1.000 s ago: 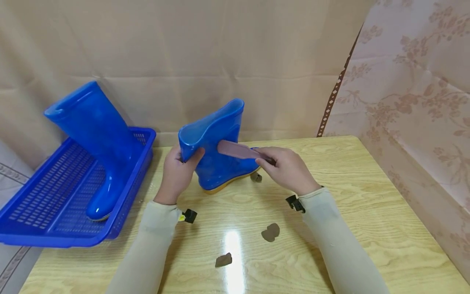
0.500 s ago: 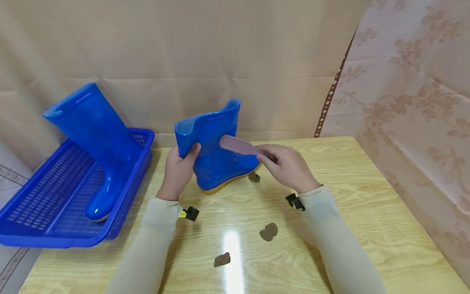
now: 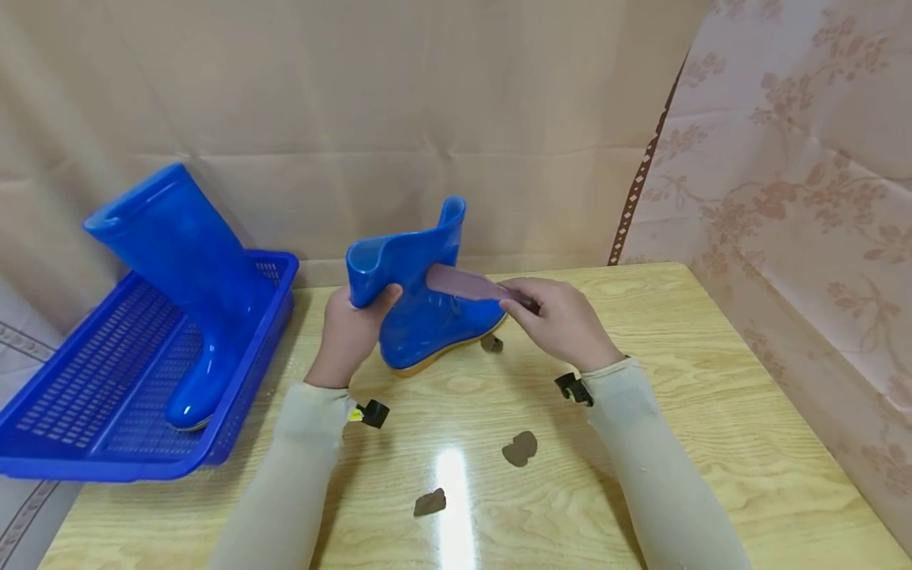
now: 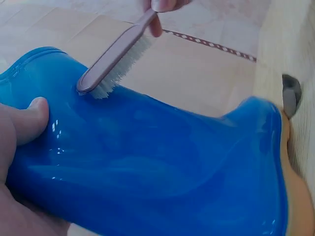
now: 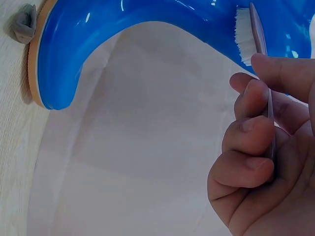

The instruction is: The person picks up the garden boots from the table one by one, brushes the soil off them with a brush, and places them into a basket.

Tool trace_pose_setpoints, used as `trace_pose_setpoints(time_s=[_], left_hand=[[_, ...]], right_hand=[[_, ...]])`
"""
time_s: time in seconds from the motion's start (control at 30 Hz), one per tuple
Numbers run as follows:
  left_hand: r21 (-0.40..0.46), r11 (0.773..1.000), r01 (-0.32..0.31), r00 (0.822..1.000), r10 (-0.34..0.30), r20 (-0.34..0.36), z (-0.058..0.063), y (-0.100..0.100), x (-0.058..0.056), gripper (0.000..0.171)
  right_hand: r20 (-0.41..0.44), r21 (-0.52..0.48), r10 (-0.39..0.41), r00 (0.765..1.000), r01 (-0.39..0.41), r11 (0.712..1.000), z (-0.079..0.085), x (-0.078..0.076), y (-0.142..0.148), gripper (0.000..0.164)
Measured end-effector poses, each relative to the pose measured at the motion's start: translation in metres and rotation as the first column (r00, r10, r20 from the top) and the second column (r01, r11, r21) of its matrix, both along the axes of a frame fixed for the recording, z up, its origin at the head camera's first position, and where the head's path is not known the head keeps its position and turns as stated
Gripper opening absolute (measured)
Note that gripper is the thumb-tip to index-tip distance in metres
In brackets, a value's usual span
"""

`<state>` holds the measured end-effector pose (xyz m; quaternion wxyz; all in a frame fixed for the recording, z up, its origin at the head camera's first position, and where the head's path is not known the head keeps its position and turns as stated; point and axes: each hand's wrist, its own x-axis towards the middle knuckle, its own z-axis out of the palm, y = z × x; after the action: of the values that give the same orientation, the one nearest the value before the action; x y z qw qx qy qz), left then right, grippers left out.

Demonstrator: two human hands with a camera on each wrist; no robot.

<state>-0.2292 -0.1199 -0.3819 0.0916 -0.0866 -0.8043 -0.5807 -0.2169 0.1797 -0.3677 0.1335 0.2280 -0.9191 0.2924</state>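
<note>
A glossy blue rain boot (image 3: pixel 420 317) with a tan sole stands on the table, toe to the right. My left hand (image 3: pixel 349 332) grips its shaft near the top, the thumb on the outer side and the fingers hidden behind; the opening is squeezed inward. My right hand (image 3: pixel 563 321) holds a mauve brush (image 3: pixel 463 283) by its handle, fingers curled round it. In the left wrist view the white bristles of the brush (image 4: pixel 115 69) meet the upper shaft. The right wrist view shows the brush (image 5: pixel 258 29) against the boot (image 5: pixel 138 12).
A second blue rain boot (image 3: pixel 192 261) leans in a blue plastic basket (image 3: pixel 249 376) at the left. Brown lumps lie on the wooden table (image 3: pixel 606 491): one lump (image 3: pixel 492 343) by the toe, another (image 3: pixel 520 449) nearer, a third (image 3: pixel 431 503) in front. A beige curtain (image 3: pixel 534 134) hangs behind.
The boot's top has tilted slightly and its opening has become more pinched in my left hand. The brush has shifted a little along the shaft, still in my right hand.
</note>
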Motion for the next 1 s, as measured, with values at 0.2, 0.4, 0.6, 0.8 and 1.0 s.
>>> trace_pose_setpoints(time_s=[0.2, 0.4, 0.6, 0.8, 1.0], left_hand=[[0.210, 0.978, -0.002, 1.000, -0.003, 0.025, 0.014, -0.008, -0.006, 0.071], [0.186, 0.979, 0.087, 0.994, -0.072, -0.085, 0.034, -0.033, -0.008, 0.067], [0.161, 0.986, 0.034, 0.999, -0.030, -0.026, 0.012, -0.046, -0.014, 0.068], [0.180, 0.984, 0.019, 1.000, -0.018, -0.006, -0.016, -0.056, -0.014, 0.069], [0.433, 0.894, 0.117, 0.993, -0.116, -0.029, -0.032, -0.059, -0.006, 0.041]], right_hand=[[-0.074, -0.096, -0.042, 0.996, 0.035, 0.995, 0.001, 0.000, 0.005, 0.027], [-0.184, -0.299, -0.132, 0.974, 0.073, 0.951, 0.005, 0.000, 0.009, 0.023], [-0.135, -0.250, -0.103, 0.986, 0.066, 0.966, 0.003, -0.001, 0.004, 0.025], [-0.095, -0.208, -0.099, 0.991, 0.077, 0.975, 0.002, 0.000, -0.001, 0.028], [-0.078, -0.170, -0.090, 0.993, 0.076, 0.983, 0.001, 0.000, -0.002, 0.028]])
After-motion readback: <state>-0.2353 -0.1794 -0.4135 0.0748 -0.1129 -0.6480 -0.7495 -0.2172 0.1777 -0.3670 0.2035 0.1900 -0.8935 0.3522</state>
